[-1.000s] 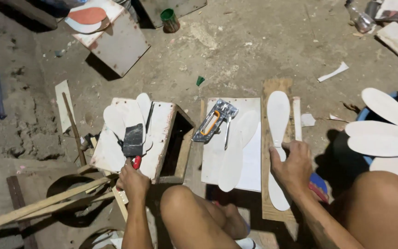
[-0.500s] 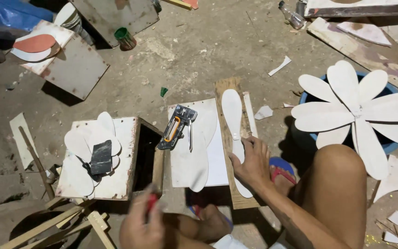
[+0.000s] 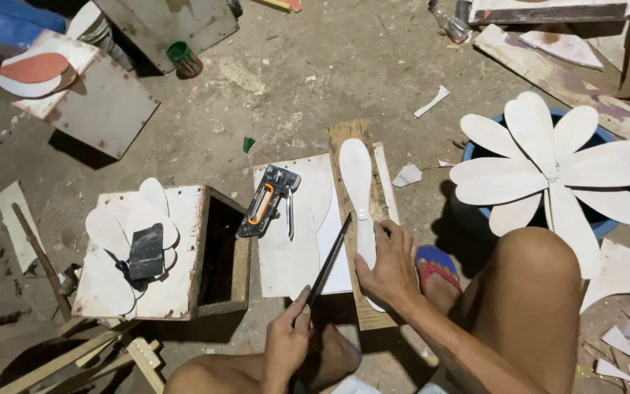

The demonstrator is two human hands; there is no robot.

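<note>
Head view shows the left hand [image 3: 289, 343] closed around the handle end of a long dark blade [image 3: 328, 259], whose tip reaches up to the edge of a white petal-shaped cutout [image 3: 356, 182]. That cutout lies lengthwise on a narrow wooden board [image 3: 344, 138], and the right hand [image 3: 390, 266] lies flat with spread fingers on its near end, pinning it down. Just left of the blade sits a white sheet [image 3: 286, 255] with a staple gun [image 3: 267, 201] resting on it. Farther left, a small wooden box [image 3: 184, 248] carries several stacked petals and a dark block. Well off to the right hand's side, a finished white flower [image 3: 555, 171] of joined petals rests on a blue tub [image 3: 599, 226]. Judging by this, one flower is assembled, while the pinned petal is still being trimmed.
</note>
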